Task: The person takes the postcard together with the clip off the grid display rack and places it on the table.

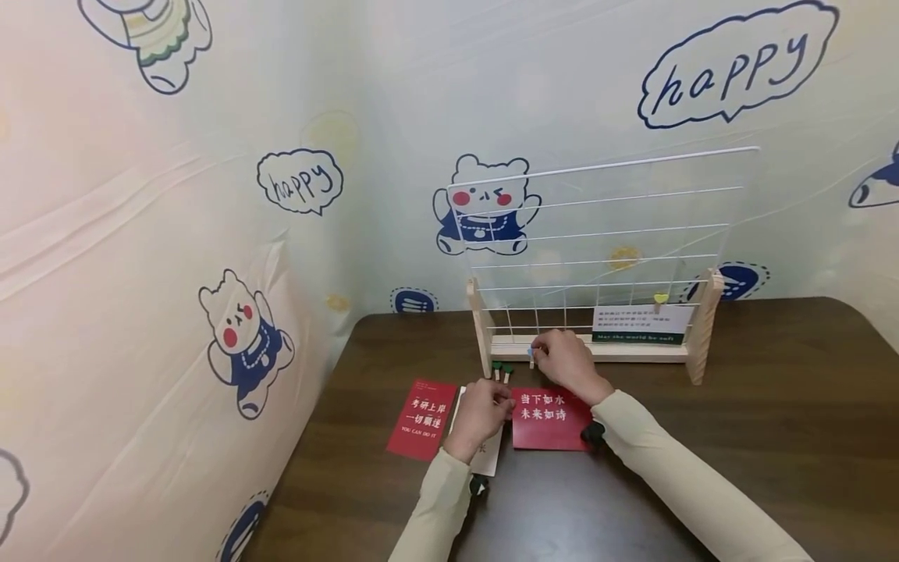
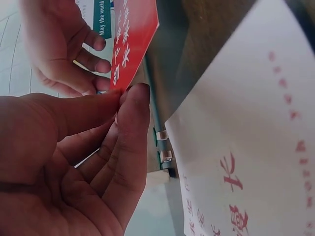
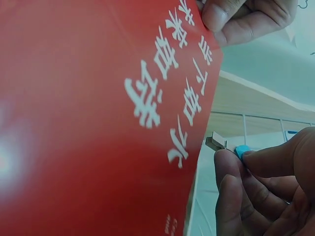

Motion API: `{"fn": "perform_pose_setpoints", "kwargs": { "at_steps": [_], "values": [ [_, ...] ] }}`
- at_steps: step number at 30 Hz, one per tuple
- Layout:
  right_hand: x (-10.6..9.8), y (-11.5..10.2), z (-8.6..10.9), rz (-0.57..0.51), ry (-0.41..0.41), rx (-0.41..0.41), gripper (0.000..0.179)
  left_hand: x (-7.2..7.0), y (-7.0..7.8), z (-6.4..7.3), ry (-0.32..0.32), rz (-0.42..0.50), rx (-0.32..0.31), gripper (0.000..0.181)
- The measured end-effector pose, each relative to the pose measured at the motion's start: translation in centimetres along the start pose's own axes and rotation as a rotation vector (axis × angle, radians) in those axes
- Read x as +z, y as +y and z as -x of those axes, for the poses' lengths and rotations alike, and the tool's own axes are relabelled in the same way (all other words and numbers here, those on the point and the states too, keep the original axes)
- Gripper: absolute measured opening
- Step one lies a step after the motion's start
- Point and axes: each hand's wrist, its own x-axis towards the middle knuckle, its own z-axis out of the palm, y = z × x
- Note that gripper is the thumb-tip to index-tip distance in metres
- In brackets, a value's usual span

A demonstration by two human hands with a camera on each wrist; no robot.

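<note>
My left hand [image 1: 481, 417] pinches the corner of a red card [image 1: 551, 428] with white Chinese lettering, between thumb and forefinger. In the right wrist view that card [image 3: 88, 113] is large and raised at a slant. My right hand [image 1: 567, 363] holds a small wooden clothespin [image 3: 215, 141] with a blue top [image 3: 241, 150] between thumb and fingertips, beside the card's upper edge. Just behind stands a white wire grid rack [image 1: 604, 167] on a wooden base [image 1: 632, 353]. A white card with a green strip [image 1: 639, 328] hangs on it from a clothespin with a yellow heart [image 1: 660, 299].
Another red card [image 1: 421, 425] lies at the left on the dark wooden table [image 1: 337, 484]. A white card with red writing [image 2: 246, 128] lies partly under my left forearm. Two green-topped clothespins [image 1: 502, 372] lie near the rack's left foot. A patterned curtain [image 1: 379, 117] hangs behind.
</note>
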Motion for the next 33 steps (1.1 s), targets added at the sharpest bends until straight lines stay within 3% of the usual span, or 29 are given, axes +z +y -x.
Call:
{"fn": "perform_pose_setpoints", "kwargs": {
  "at_steps": [12,22,33],
  "values": [
    [1.5,0.5,-0.9,-0.003,-0.053,0.026,0.017,0.6,-0.2,-0.8,0.034,-0.106,0.019,0.008],
    [2.2,0.5,-1.6,-0.052,-0.138,0.004,0.017,0.6,-0.8,-1.2,0.052,-0.103,0.008,0.009],
    [2.8,0.7,-1.7,-0.108,-0.180,0.042,0.017,0.6,-1.1,-1.3,0.093,-0.135,0.005,0.007]
  ]
}}
